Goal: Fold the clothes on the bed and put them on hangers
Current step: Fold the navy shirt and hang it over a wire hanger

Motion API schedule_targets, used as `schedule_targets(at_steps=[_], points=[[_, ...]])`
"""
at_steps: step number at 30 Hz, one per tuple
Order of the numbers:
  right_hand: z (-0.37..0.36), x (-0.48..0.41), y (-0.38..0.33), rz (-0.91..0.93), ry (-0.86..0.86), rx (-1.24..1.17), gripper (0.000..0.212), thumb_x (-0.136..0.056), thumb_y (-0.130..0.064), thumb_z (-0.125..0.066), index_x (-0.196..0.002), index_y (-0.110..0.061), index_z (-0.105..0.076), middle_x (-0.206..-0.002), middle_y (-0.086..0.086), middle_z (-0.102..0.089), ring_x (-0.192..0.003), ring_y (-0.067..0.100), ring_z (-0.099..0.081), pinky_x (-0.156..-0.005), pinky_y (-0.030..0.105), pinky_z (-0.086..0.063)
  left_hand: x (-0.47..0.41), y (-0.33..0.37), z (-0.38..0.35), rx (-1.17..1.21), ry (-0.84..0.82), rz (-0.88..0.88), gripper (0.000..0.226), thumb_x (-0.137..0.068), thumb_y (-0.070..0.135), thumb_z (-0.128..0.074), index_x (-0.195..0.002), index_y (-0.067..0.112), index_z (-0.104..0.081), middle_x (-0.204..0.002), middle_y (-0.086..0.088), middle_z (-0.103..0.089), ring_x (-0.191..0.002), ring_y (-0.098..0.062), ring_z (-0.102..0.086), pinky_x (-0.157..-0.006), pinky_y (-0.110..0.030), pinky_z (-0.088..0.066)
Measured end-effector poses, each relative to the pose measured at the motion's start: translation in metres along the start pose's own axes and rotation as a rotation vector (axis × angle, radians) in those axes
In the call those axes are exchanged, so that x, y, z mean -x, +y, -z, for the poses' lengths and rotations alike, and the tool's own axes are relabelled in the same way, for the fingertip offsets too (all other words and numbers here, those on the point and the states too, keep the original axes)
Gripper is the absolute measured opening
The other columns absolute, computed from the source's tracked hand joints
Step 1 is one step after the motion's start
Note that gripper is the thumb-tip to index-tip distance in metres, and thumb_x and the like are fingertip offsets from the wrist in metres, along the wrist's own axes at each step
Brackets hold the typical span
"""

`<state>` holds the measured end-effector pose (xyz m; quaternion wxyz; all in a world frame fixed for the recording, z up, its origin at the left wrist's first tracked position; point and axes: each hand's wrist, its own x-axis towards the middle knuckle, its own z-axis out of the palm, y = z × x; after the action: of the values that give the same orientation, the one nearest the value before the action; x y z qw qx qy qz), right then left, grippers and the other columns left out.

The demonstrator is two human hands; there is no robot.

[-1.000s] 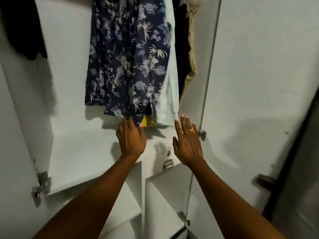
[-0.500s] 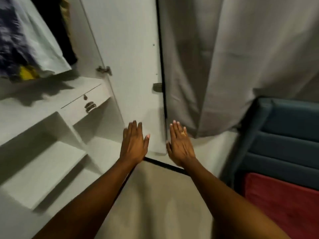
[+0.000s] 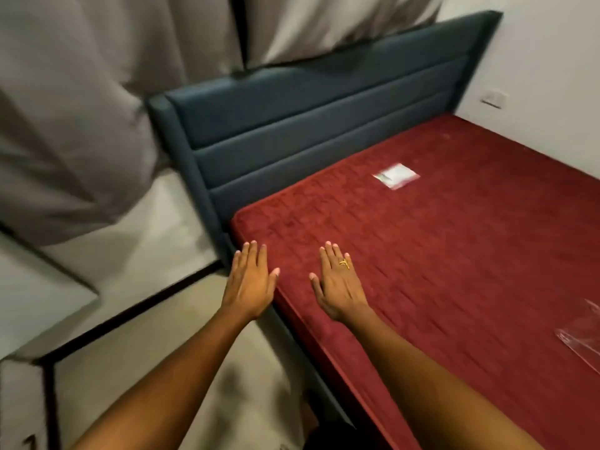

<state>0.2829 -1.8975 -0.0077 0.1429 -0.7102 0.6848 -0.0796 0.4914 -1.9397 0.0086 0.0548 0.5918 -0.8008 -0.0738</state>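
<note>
The bed [image 3: 454, 254] has a bare red mattress and fills the right half of the head view. No clothes or hangers show on it. My left hand [image 3: 250, 284] hovers flat with straight fingers over the mattress's near left corner, holding nothing. My right hand [image 3: 339, 284], with a gold ring, is stretched out flat above the mattress a little to the right, also empty.
A dark blue padded headboard [image 3: 308, 125] stands behind the mattress. Grey curtains [image 3: 81, 108] hang at the left and back. A white label [image 3: 396, 176] lies on the mattress, and clear plastic [image 3: 581, 339] sits at its right edge. Pale floor [image 3: 146, 319] runs beside the bed.
The view has swung right, from the open wardrobe with hanging clothes to the bed. Both hands stay outstretched and empty, now over the mattress corner.
</note>
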Motion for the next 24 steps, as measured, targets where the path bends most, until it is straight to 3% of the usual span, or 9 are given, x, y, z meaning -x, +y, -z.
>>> schedule_targets(at_steps=[3,8,13,17,21,24], points=[[0.011,0.08,0.078,-0.2,0.026,0.014,0.077,-0.102,-0.051,-0.01,-0.163,-0.004,-0.013,-0.171,0.014,-0.007,-0.159,0.028,-0.002,-0.128,0.044,0.0,0.012,0.09,-0.029,0.013,-0.08,-0.178,0.084,-0.095,0.056,-0.011,-0.153,0.001,-0.036,-0.159,-0.025,-0.035,-0.151,-0.037,-0.026,-0.125,-0.05,-0.018],[0.024,0.215,0.19,-0.494,0.127,-0.02,0.068,-0.11,-0.046,-0.023,-0.163,-0.005,-0.013,-0.171,0.013,-0.007,-0.159,0.027,-0.002,-0.129,0.043,-0.001,0.042,0.247,-0.064,-0.029,-0.198,-0.467,0.089,-0.092,0.057,-0.002,-0.156,0.003,-0.03,-0.161,-0.022,-0.031,-0.153,-0.034,-0.023,-0.126,-0.049,-0.016],[0.023,0.361,0.292,-0.697,0.153,-0.084,0.068,-0.108,-0.046,-0.023,-0.162,-0.005,-0.018,-0.171,0.014,-0.011,-0.159,0.028,-0.005,-0.128,0.044,-0.002,0.092,0.402,-0.117,-0.057,-0.257,-0.668,0.084,-0.094,0.057,-0.01,-0.152,0.002,-0.04,-0.156,-0.022,-0.041,-0.149,-0.036,-0.033,-0.123,-0.05,-0.025],[0.009,0.481,0.378,-0.799,0.128,-0.153,0.084,-0.096,-0.054,-0.001,-0.162,-0.005,-0.018,-0.171,0.015,-0.012,-0.159,0.029,-0.006,-0.128,0.045,-0.002,0.157,0.531,-0.165,-0.088,-0.306,-0.755,0.09,-0.091,0.06,-0.005,-0.154,0.004,-0.036,-0.159,-0.019,-0.037,-0.15,-0.034,-0.03,-0.124,-0.049,-0.023],[0.016,0.58,0.451,-0.89,0.115,-0.178,0.066,-0.109,-0.043,-0.025,-0.162,-0.004,-0.016,-0.171,0.015,-0.011,-0.158,0.029,-0.007,-0.129,0.047,-0.005,0.22,0.641,-0.201,-0.12,-0.402,-0.84,0.095,-0.087,0.063,0.003,-0.158,0.007,-0.027,-0.163,-0.017,-0.03,-0.153,-0.031,-0.023,-0.125,-0.048,-0.019],[0.027,0.64,0.496,-0.96,0.113,-0.17,0.065,-0.109,-0.041,-0.029,-0.162,-0.005,-0.019,-0.17,0.014,-0.014,-0.158,0.029,-0.009,-0.128,0.047,-0.008,0.26,0.709,-0.213,-0.136,-0.453,-0.93,0.095,-0.086,0.064,0.005,-0.159,0.008,-0.025,-0.164,-0.015,-0.029,-0.154,-0.031,-0.022,-0.125,-0.049,-0.018]])
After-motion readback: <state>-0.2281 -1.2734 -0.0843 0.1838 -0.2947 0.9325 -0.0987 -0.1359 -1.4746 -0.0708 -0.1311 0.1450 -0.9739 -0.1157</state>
